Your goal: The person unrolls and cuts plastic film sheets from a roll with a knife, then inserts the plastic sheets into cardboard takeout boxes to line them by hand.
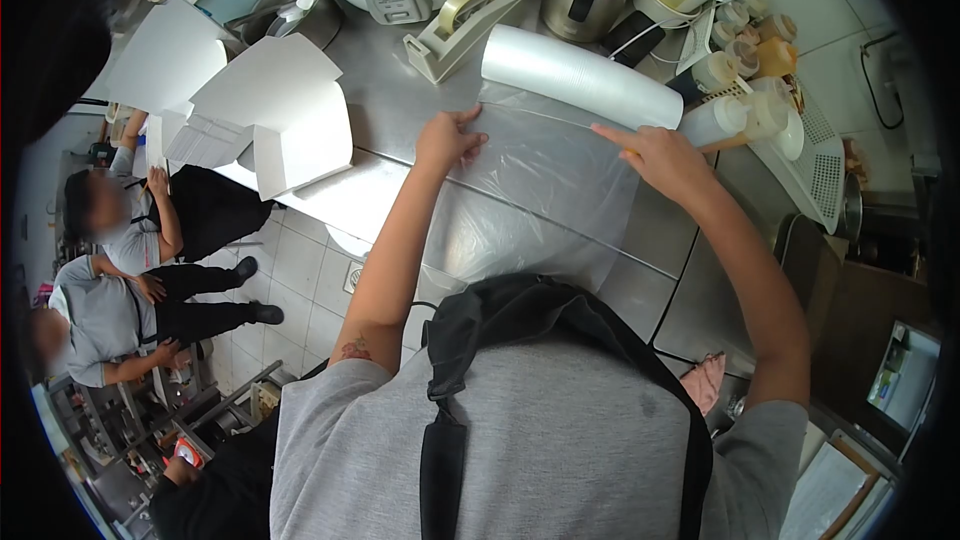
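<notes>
The clear plastic sheet (pixel 545 180), spread on the desk (pixel 385 120) beside the roll (pixel 580 75), seems light, limp and slippery, best taken by its edge, where the left hand (pixel 450 140) and right hand (pixel 662 158) rest, whether pinching I cannot tell.

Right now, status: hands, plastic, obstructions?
Left fingers and right fingers at clear sheet, near roll. Sheet spread over steel counter. Tape dispenser close beside roll, off sheet.
</notes>
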`<state>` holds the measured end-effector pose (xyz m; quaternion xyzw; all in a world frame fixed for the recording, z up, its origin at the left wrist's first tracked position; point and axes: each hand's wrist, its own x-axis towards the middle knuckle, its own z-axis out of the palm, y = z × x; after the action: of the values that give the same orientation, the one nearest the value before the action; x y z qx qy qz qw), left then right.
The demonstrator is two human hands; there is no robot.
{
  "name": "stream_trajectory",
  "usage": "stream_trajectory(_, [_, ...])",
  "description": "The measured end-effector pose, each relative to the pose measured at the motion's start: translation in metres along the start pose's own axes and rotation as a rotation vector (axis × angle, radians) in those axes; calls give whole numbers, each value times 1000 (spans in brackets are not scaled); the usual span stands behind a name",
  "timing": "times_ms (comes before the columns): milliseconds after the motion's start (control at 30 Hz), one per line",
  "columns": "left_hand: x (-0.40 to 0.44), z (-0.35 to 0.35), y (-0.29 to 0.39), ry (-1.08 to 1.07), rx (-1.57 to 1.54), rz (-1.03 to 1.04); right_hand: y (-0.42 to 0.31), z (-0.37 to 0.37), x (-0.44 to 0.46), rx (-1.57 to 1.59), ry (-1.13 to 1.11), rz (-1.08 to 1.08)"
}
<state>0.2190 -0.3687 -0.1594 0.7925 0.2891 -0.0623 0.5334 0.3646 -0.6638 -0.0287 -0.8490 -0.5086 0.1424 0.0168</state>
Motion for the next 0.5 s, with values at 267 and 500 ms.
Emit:
stream_trajectory(267, [0, -1, -1, -16, 8, -18, 6, -15, -24, -51, -47, 74])
stream_trajectory(500, [-1, -2, 0, -36, -36, -40, 22, -25, -68, -84, -54, 161])
